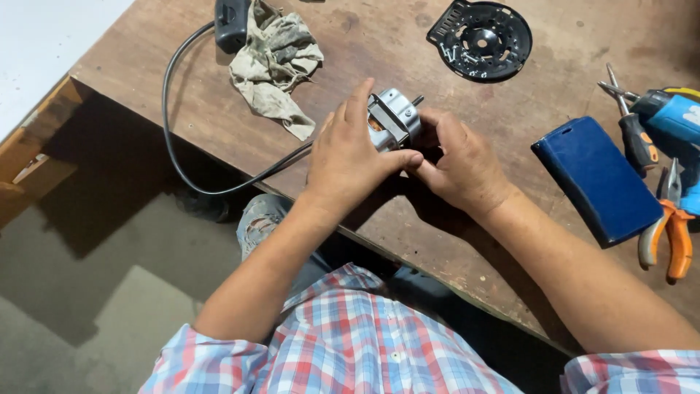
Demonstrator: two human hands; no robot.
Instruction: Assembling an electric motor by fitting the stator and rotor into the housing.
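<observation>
A small silver electric motor (394, 118) with copper windings and a short shaft stands on the brown wooden table (364, 51), near its front edge. My left hand (348, 155) wraps over its left side, thumb pressed on the front. My right hand (461, 162) grips it from the right and below; its fingertips are hidden behind the motor. A black cable (169, 131) runs from the motor off the table edge and loops back up to a black switch box (232, 22).
A dirty rag (275, 62) lies behind my left hand. A black round plate (481, 38) with screws sits at the back. On the right lie a blue case (596, 179), orange-handled pliers (669, 232), a screwdriver (636, 135) and a blue tool (674, 113).
</observation>
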